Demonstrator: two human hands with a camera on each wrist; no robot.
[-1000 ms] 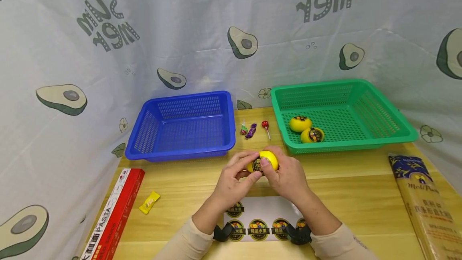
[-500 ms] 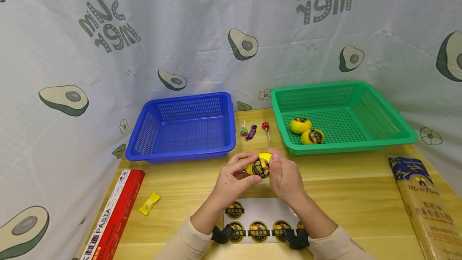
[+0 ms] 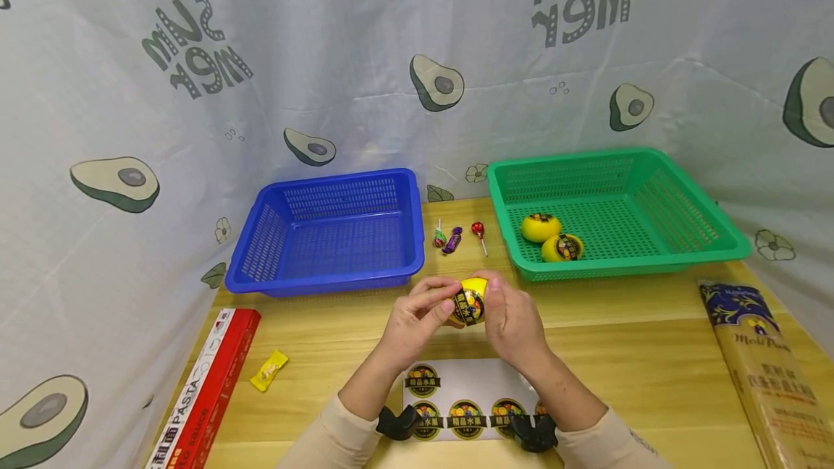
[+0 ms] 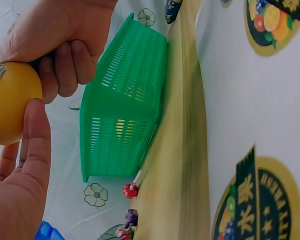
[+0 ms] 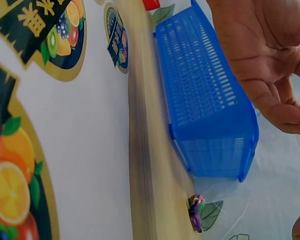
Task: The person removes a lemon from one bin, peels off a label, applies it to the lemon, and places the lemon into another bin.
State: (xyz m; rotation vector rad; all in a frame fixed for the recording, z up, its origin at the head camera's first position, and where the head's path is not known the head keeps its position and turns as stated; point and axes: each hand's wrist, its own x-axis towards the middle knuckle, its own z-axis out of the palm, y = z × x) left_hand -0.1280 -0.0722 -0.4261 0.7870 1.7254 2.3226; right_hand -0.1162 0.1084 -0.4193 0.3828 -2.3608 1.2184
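Note:
A yellow lemon (image 3: 481,288) is held between both hands above the table, with a round black-and-gold fruit sticker (image 3: 467,307) facing up on it. My left hand (image 3: 412,318) grips its left end, the thumb at the sticker's edge. On the other end my right hand (image 3: 517,318) holds on, its thumb along the top. In the left wrist view the lemon (image 4: 12,107) hides part of the fingers. Beneath the wrists lies a white sheet (image 3: 478,378) bearing several matching stickers. Two stickered lemons (image 3: 541,229) rest inside the green basket (image 3: 625,266).
A blue basket (image 3: 326,282) stands at the back left. Between the baskets lie two lollipops (image 3: 478,229) and a purple wrapped candy (image 3: 452,240). On the left are a yellow candy (image 3: 269,370) and a red pasta box (image 3: 215,382); on the right, a pasta packet (image 3: 762,368).
The right thumb has moved off the sticker to the lemon's right side, and the lemon has turned so more sticker shows. The left thumb has shifted up onto the sticker's edge.

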